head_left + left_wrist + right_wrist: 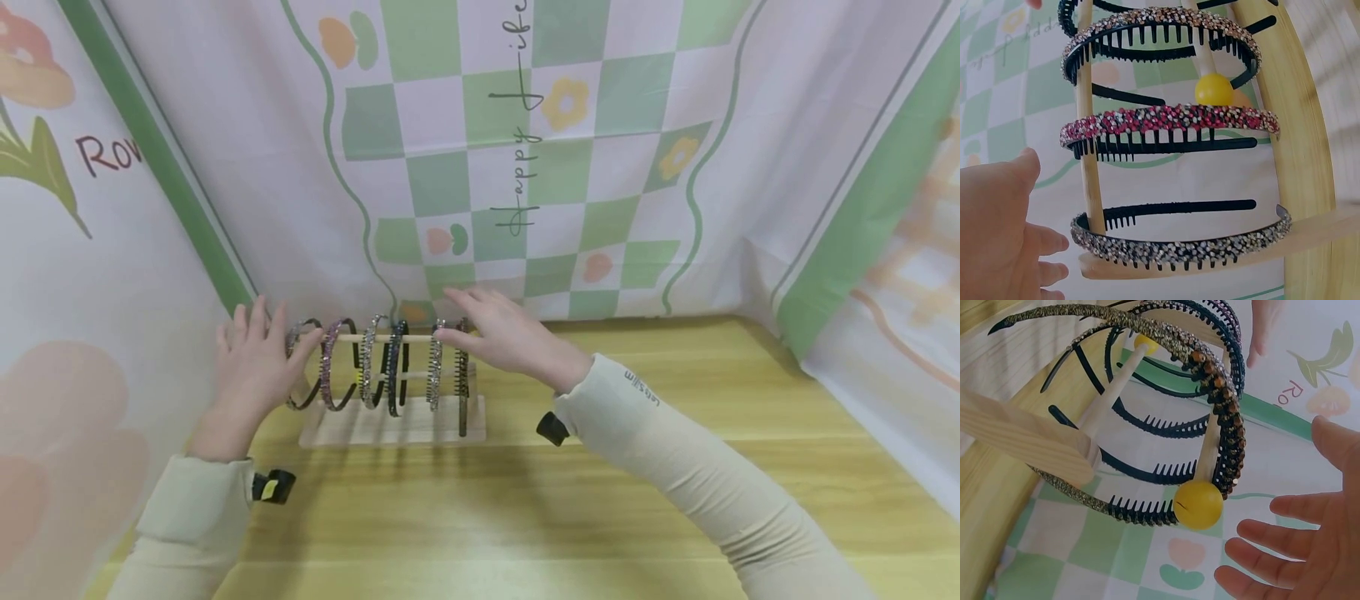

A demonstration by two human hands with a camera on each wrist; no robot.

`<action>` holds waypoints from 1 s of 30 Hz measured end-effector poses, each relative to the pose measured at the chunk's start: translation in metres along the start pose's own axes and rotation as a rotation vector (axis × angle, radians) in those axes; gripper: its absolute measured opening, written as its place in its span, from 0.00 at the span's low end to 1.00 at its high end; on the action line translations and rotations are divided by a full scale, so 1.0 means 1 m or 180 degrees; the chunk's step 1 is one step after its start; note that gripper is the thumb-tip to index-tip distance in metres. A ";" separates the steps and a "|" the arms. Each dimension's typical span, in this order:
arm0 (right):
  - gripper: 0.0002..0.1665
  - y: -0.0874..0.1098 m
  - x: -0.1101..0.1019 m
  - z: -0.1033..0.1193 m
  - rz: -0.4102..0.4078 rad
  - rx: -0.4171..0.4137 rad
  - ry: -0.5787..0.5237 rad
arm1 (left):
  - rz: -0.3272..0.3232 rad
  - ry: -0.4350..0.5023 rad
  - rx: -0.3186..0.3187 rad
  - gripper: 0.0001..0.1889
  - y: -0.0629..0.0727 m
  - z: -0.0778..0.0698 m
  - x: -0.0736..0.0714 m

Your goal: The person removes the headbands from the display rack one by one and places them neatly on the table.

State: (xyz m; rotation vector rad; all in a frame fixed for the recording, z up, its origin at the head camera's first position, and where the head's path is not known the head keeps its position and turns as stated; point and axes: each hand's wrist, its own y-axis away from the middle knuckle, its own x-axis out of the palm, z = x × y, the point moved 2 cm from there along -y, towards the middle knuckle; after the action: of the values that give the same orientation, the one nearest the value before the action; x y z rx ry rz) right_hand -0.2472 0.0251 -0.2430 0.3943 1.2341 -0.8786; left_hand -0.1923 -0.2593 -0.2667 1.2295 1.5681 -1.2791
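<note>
Several toothed, glittery headbands hang on a wooden display rack (330, 429). A silver headband (1179, 249) is at the left end, beside a pink one (1172, 119) and a paler sparkly one (1160, 20). The right end carries a bronze-beaded headband (1227, 419), next to the rod's yellow ball end (1197, 505). My left hand (251, 367) is by the rack's left end, its fingers spread. Alongside the right end is my right hand (510, 337), fingers extended. Both wrist views show a gap between hand and headbands, and neither hand holds anything.
The rack stands on a wood-grain table (600, 500), near its back edge. Behind it hangs a printed checkered cloth (495, 175). More printed cloth (112, 292) walls the left side, close to my left hand, and the right side too.
</note>
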 end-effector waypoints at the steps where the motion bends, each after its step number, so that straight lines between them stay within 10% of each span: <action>1: 0.43 0.000 0.001 0.000 0.0001 0.0002 -0.0013 | -0.0003 0.0013 -0.0001 0.43 0.000 0.001 0.000; 30: 0.39 0.004 0.012 -0.007 0.0028 -0.0053 -0.0464 | -0.0082 0.0211 0.0221 0.40 0.001 0.018 0.006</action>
State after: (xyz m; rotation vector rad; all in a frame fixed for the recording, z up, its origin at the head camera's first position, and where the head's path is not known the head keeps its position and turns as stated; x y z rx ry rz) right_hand -0.2483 0.0281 -0.2572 0.3165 1.1041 -0.8738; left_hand -0.1932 -0.2751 -0.2769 1.3111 1.6027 -1.3314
